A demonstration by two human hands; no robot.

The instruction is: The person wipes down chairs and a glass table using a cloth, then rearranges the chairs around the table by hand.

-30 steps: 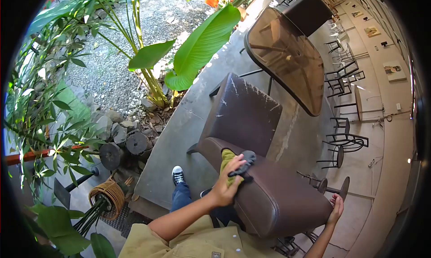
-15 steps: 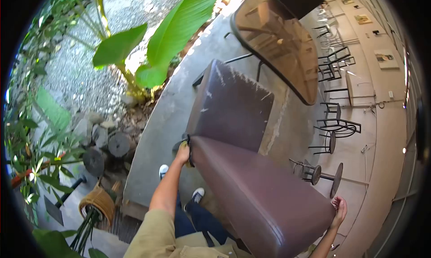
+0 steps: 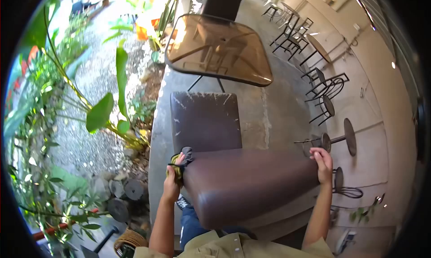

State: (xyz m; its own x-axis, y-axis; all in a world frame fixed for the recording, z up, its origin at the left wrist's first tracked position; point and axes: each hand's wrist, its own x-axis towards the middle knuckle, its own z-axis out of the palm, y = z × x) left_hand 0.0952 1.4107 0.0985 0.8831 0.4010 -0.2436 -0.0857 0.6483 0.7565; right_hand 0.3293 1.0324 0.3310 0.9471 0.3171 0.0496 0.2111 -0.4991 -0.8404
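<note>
A brown leather-covered chair stands before me. Its padded backrest point(image 3: 251, 181) is nearest to my body, and its scuffed seat point(image 3: 206, 118) stretches away beyond. My left hand point(image 3: 171, 181) is closed around a bunched dark grey and yellow-green cloth point(image 3: 178, 163), which lies against the left top corner of the backrest. My right hand point(image 3: 324, 164) is at the right end of the backrest, its fingers bent and the palm side against the edge. The far side of that grip is hidden.
A smoked-glass table point(image 3: 220, 49) with a dark frame stands just past the seat. Several dark chairs point(image 3: 294, 40) and a small round table point(image 3: 349, 136) line the wall at right. A gravel garden with plants point(image 3: 101, 112) and stacked logs point(image 3: 134, 189) borders the left.
My view has turned, so the chair now lies more squarely ahead. The backrest looks more level across the view. My right hand's fingers have bent more, and the cloth shows more in my left hand.
</note>
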